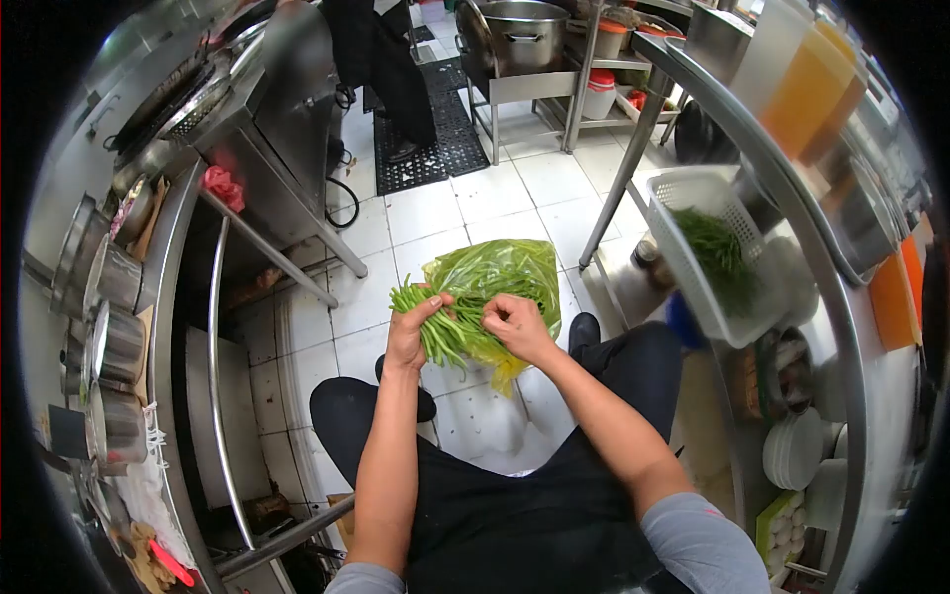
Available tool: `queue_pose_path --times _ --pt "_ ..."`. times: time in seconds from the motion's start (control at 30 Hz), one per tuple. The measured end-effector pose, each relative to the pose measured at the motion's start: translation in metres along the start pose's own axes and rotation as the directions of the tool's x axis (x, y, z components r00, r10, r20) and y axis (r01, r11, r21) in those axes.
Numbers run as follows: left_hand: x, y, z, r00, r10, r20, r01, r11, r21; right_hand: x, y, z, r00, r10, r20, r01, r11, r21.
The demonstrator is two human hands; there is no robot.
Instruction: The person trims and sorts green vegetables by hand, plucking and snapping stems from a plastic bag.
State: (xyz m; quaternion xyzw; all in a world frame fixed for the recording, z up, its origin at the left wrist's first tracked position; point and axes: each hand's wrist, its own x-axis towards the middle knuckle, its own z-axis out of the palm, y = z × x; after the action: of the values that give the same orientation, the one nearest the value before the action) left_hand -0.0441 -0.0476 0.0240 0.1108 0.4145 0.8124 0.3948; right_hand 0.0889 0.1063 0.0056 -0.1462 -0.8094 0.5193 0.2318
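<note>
Long green stems (443, 335) lie in a bunch across the middle, their ends fanning out at the left. My left hand (414, 325) is closed round the bunch near those ends. Over the bunch's right part, my right hand (515, 325) has its fingers pinched together; what they hold is too small to tell. A clear yellow-green plastic bag (534, 259) with more greens inside sits behind and under both hands.
At the right, a white perforated basket (675, 188) holds greens beside a steel table (792, 183). Pots (121, 342) line the left shelf. A person in dark trousers (401, 84) stands on a black mat (450, 148) ahead. White tiles (495, 196) cover the floor.
</note>
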Motion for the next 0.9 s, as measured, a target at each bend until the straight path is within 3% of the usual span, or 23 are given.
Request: queue_pose_path --times 0.13,0.2,0.23,0.3,0.33,0.4,0.47,0.57,0.63,0.7,0.77,0.83,0.9 --pt "0.001 -0.003 0.0 0.992 0.111 -0.057 -0.104 0.988 0.118 0.006 0.003 0.008 0.981 0.0 -0.193 -0.012 0.998 -0.057" --pt "0.005 0.001 -0.01 0.982 0.171 -0.082 -0.155 0.973 0.171 0.01 0.03 0.016 0.942 0.128 -0.309 -0.166 0.981 -0.1" --pt "0.008 0.01 -0.026 0.973 0.18 -0.147 -0.161 0.978 0.132 0.01 0.036 0.014 0.941 0.13 -0.314 -0.168 0.981 -0.1" --pt "0.009 0.019 -0.034 0.96 0.184 -0.211 -0.168 0.982 0.092 0.007 0.045 0.009 0.986 0.0 -0.169 -0.075 0.897 -0.436" --pt "0.003 0.029 -0.025 0.962 0.18 -0.206 -0.181 0.983 0.012 0.005 0.043 0.012 0.99 0.03 -0.139 -0.092 0.884 -0.459" --pt "-0.001 0.036 -0.026 0.973 0.174 -0.151 -0.192 0.975 -0.114 0.01 0.048 0.025 0.999 0.03 -0.045 -0.044 0.925 -0.378" --pt "0.002 0.032 -0.031 0.974 0.174 -0.145 -0.192 0.974 -0.119 0.013 0.054 0.043 0.997 0.047 0.06 -0.032 0.971 -0.236" --pt "0.005 0.028 -0.022 0.978 0.17 -0.119 -0.185 0.973 -0.137 0.011 0.05 0.064 0.997 0.059 0.046 -0.044 0.959 -0.281" --pt "0.007 0.026 -0.019 0.98 0.177 -0.093 -0.183 0.981 -0.058 0.012 0.054 0.075 0.999 0.037 -0.003 -0.036 0.95 -0.311" --pt "0.007 0.025 -0.017 0.977 0.177 -0.117 -0.179 0.984 -0.008 0.012 0.054 0.076 0.985 0.159 0.063 -0.131 0.939 -0.319" --pt "0.006 0.024 -0.015 0.978 0.184 -0.103 -0.157 0.96 0.231 0.014 0.052 0.065 0.992 0.122 0.033 -0.104 0.934 -0.342" --pt "0.004 0.024 -0.007 0.972 0.216 -0.095 -0.183 0.945 0.27 0.02 0.04 0.042 0.983 0.177 0.05 -0.159 0.955 -0.25" --pt "0.005 0.021 -0.002 0.976 0.199 -0.089 -0.134 0.869 0.477 0.022 0.036 0.02 0.994 0.105 0.026 -0.095 0.962 -0.256"
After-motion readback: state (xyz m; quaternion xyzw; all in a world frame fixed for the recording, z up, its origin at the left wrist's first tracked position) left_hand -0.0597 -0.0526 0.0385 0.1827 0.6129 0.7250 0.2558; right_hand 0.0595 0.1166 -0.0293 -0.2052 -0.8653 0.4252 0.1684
